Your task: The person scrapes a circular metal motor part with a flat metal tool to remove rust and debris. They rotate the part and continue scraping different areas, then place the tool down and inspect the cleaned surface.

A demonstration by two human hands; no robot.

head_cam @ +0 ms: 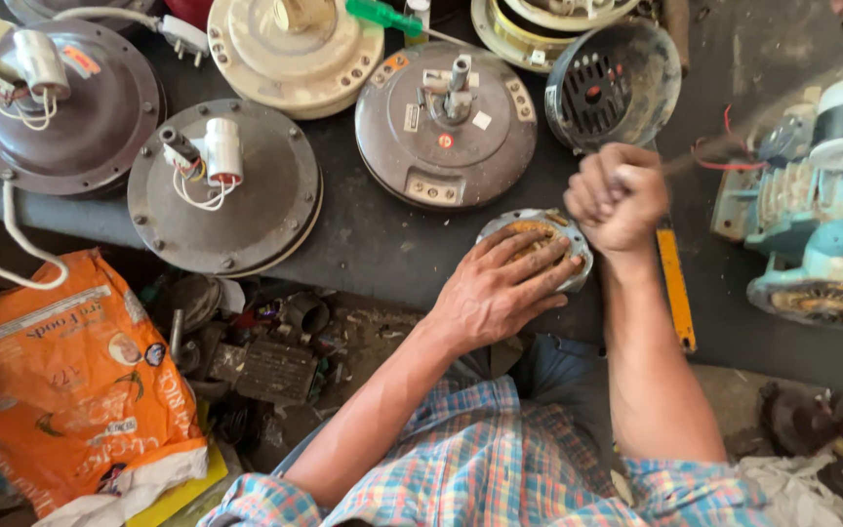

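My left hand (502, 288) lies flat on a small round motor stator with copper windings (539, 226), pressing it onto the dark workbench (382, 234). Just above it my right hand (620, 195) is clenched in a fist around a thin tool handle that blurs away up to the right; what kind of tool it is cannot be made out. A plaid shirt sleeve covers each upper arm.
Several round ceiling-fan motor housings (226, 190) (446, 127) fill the bench, with a ribbed metal cover (612, 83) behind my fist. A blue motor assembly (822, 215) stands at right, an orange-yellow bar (676, 288) lies beside my arm, and an orange bag (70, 381) sits lower left.
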